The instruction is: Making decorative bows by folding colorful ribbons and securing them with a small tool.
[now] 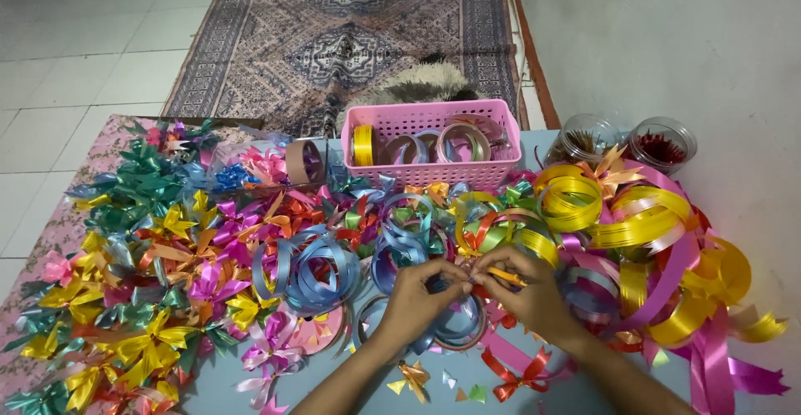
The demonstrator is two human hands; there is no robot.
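Pink slotted basket (434, 123) at upper centre of the worktop (467, 377), ribbon rolls standing inside. Two clear plastic jars (622, 141) at upper right. Brown tape roll (302, 161) just left of the basket. Heap of finished bows (142, 248) fills the left side. Loose yellow ribbon coils (617, 215) at right. Patterned rug (350, 31) on white tiled floor (75, 40) above.

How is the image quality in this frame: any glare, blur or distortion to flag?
Head view: even, soft indoor light with weak shadows; bright glare streaks on the yellow ribbon loops; left hand and right hand slightly soft; pink basket and the far carpet sharp enough; mild wide-angle bowing at the edges.
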